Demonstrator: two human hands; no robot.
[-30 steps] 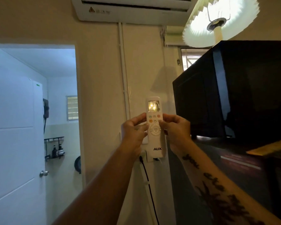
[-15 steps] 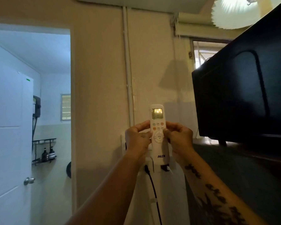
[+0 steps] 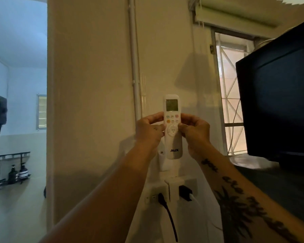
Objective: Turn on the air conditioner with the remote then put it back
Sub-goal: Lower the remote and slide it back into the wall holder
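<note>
Left hand (image 3: 150, 132) and right hand (image 3: 194, 131) clamp the upright remote (image 3: 172, 126) above its wall holder (image 3: 173, 185); lowering it straight should seat it.

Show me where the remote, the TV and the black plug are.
remote (image 3: 172, 135), head view, on its round button pad.
TV (image 3: 277, 102), head view, on the dark screen.
black plug (image 3: 161, 199), head view, on the plug body at the socket.
</note>
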